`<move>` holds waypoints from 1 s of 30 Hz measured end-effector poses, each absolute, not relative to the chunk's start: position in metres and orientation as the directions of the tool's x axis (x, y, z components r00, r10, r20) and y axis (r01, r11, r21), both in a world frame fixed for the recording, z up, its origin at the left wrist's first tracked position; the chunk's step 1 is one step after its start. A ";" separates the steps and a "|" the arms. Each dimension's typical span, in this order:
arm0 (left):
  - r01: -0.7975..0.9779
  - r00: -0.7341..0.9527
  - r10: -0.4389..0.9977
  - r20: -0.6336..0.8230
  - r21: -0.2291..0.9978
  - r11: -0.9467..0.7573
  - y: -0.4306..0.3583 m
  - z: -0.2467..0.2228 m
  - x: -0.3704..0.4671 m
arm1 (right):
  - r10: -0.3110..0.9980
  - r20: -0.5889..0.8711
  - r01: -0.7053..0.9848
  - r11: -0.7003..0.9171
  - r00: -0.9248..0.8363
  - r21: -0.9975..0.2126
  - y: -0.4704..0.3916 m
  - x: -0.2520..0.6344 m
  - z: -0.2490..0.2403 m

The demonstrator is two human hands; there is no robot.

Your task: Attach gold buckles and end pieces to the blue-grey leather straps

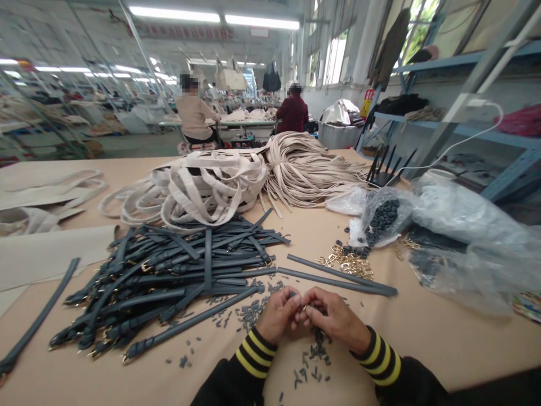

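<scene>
My left hand (276, 313) and my right hand (338, 318) meet fingertip to fingertip just above the table. Pinched in my right fingertips is a small gold-coloured metal piece (304, 308), mostly covered. My left fingers are closed too, and what they grip is hidden. Small dark grey strap pieces (316, 352) lie scattered below my hands, with more dark bits (253, 312) to the left. Beyond my hands, two long dark grey straps (338, 279) lie side by side. Gold buckles (349, 264) form a small heap behind them.
A large pile of dark straps with buckles (169, 282) covers the left. Behind it are looped pale straps (211, 186) and a bundle of beige strips (304, 169). Plastic bags (465, 220) and a black router (386, 172) stand right. Two people (195, 113) sit at a far table.
</scene>
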State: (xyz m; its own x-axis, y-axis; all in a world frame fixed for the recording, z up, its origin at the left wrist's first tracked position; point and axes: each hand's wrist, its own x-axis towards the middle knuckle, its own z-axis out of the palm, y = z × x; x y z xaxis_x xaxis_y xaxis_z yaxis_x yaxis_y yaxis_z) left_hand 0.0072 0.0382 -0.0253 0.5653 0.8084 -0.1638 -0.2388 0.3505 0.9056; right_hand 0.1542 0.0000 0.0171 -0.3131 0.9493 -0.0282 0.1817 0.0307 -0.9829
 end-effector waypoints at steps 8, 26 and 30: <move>-0.099 0.473 0.873 -0.117 0.978 0.184 0.037 -0.023 0.008 | 0.975 0.016 0.394 0.106 -0.223 -0.913 -0.002 0.154 0.018; -0.178 0.564 0.798 -0.213 0.912 0.370 0.035 -0.024 0.011 | 0.986 0.013 0.594 0.112 -0.169 -0.796 -0.003 0.161 0.016; -0.239 0.580 0.784 -0.220 0.875 0.421 0.035 -0.025 0.012 | 0.984 0.021 0.683 0.138 -0.177 -0.717 -0.006 0.162 0.016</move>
State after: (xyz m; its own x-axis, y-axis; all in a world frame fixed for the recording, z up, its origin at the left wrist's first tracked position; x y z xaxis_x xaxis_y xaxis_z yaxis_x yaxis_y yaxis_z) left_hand 0.0120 0.0348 -0.0253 0.5799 0.7845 -0.2197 -0.2387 0.4214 0.8749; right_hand 0.1617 -0.0056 0.0165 -0.1768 0.9840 0.0205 0.6829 0.1376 -0.7175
